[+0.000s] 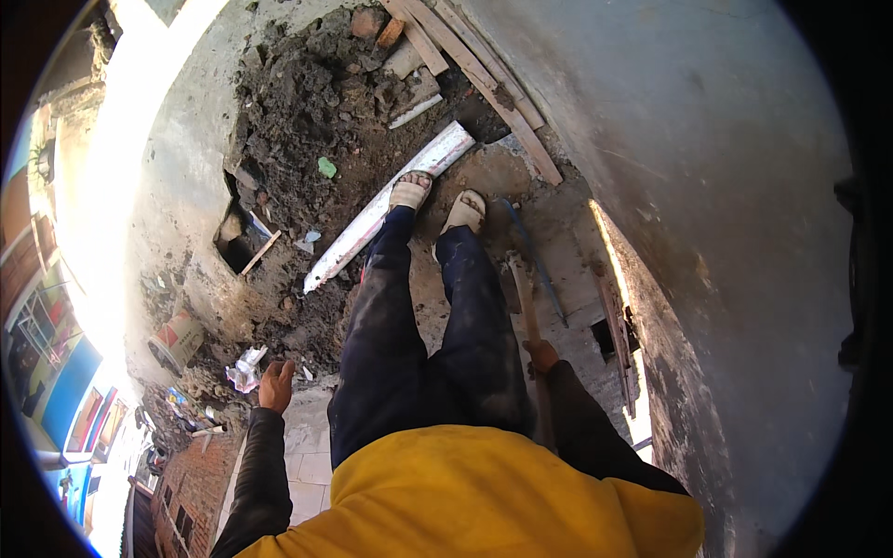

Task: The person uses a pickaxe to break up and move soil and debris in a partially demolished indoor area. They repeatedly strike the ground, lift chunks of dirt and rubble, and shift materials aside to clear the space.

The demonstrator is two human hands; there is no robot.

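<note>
My right hand (pixel 540 356), beside my right thigh, is wrapped round a long wooden tool handle (pixel 527 302). The handle slants from near my right foot down past my leg; the kind of tool cannot be made out. My left hand (pixel 276 387) hangs to the left of my legs, fingers loosely bent and apart, with nothing visible in it. Near that hand lies a crumpled white plastic wrapper (pixel 246 370). My left sandalled foot (pixel 410 190) rests on or against a long white pipe-like piece (pixel 372 219), which lies slantwise over the dirt.
A heap of dark, wet soil (pixel 302 102) rises ahead on the left. Wooden planks (pixel 502 102) lean along the grey wall (pixel 688 121). A thin blue rod (pixel 538 265) lies right of my feet. At the left are a square hole (pixel 236 236) and a tipped bucket (pixel 177 340).
</note>
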